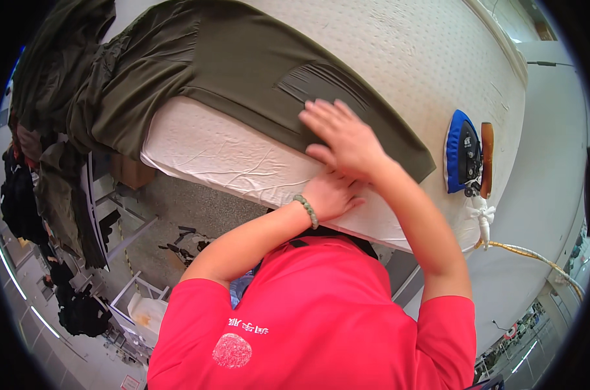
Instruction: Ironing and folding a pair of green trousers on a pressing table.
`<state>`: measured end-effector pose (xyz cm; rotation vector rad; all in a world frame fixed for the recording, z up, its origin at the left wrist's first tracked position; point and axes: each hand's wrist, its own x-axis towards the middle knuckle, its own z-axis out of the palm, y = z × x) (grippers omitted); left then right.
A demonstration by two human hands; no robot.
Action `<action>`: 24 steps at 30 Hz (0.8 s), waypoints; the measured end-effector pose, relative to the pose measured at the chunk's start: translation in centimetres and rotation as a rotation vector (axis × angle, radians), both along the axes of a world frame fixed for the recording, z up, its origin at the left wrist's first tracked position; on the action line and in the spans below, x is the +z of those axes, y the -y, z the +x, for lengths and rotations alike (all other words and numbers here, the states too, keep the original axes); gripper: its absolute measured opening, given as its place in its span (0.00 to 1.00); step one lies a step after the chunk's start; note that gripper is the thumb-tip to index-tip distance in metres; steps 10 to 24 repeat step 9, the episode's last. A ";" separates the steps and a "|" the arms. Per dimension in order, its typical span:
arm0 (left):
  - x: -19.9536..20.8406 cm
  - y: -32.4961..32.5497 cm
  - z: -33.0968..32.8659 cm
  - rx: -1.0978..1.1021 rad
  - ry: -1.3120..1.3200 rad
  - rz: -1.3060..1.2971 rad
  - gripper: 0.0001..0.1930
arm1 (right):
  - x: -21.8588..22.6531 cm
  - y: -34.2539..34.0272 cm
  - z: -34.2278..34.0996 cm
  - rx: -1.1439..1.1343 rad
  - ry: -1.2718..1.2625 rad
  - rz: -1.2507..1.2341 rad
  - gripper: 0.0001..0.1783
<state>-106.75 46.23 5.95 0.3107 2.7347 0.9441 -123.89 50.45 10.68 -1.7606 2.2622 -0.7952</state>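
Observation:
Dark olive trousers (243, 58) lie across the padded white ironing table (431, 71), one leg stretched out toward the right and the rest bunched at the far left. A ribbed, shinier panel (321, 84) shows on the leg. My right hand (347, 140) is over the leg near its front edge, fingers stretched out and a little blurred; whether it touches the cloth I cannot tell. Just below it, partly covered by it, my left hand (333, 195) rests at the table's near edge, fingers apart, a green bead bracelet (306, 211) on the wrist. Neither hand holds anything.
An iron (467, 153) with a blue-edged base and wooden handle stands on the table at the right, its hose (536, 255) trailing off right. Dark garments (25, 201) hang at the left. A metal frame (129, 240) stands on the floor beneath.

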 end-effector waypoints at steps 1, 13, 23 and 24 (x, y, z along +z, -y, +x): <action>0.0 0.0 0.0 -0.001 0.008 0.010 0.38 | -1.2 0.8 -1.0 0.032 -0.149 0.047 0.34; 0.3 0.6 -0.1 -0.027 -0.104 -0.134 0.40 | -1.9 4.7 -0.3 0.032 -0.091 0.152 0.38; 0.3 0.6 -0.1 -0.027 -0.104 -0.134 0.40 | -1.9 4.7 -0.3 0.032 -0.091 0.152 0.38; 0.3 0.6 -0.1 -0.027 -0.104 -0.134 0.40 | -1.9 4.7 -0.3 0.032 -0.091 0.152 0.38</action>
